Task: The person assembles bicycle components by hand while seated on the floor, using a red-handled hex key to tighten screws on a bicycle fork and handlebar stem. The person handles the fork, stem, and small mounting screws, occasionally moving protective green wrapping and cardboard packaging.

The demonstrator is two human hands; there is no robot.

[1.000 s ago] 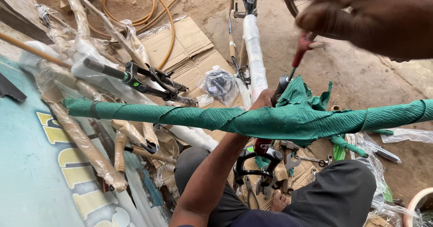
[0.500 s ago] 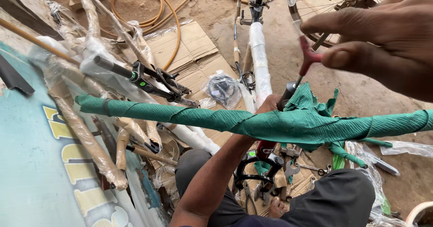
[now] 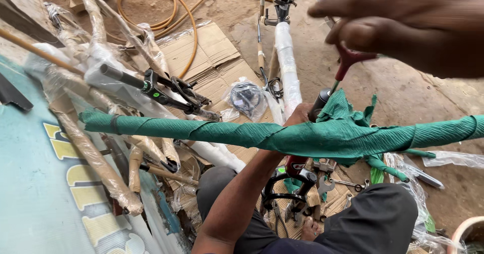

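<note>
A long handlebar wrapped in green crepe paper [image 3: 227, 133] runs across the view. My right hand [image 3: 408, 24] is at the top right, pinching a thin tool with a red handle [image 3: 347, 62]. The tool's shaft points down into a black stem [image 3: 319, 104] at the middle of the handlebar, where the green paper is torn open. My left arm comes up from below. My left hand [image 3: 298, 114] grips the handlebar beside the stem, and its fingers are hidden behind the wrap.
Paper- and plastic-wrapped bicycle frame tubes [image 3: 96, 163] lean over a teal painted board [image 3: 35, 203] at left. Flattened cardboard [image 3: 212, 52], an orange hose [image 3: 151, 12], a white-wrapped frame tube [image 3: 285, 57] and a bagged part [image 3: 246, 98] lie on the dirt. Brake parts and wrenches [image 3: 327, 183] sit by my knees.
My right hand has shifted its fingers around the red handle and moved slightly in view. My left hand has stayed on the handlebar beside the stem.
</note>
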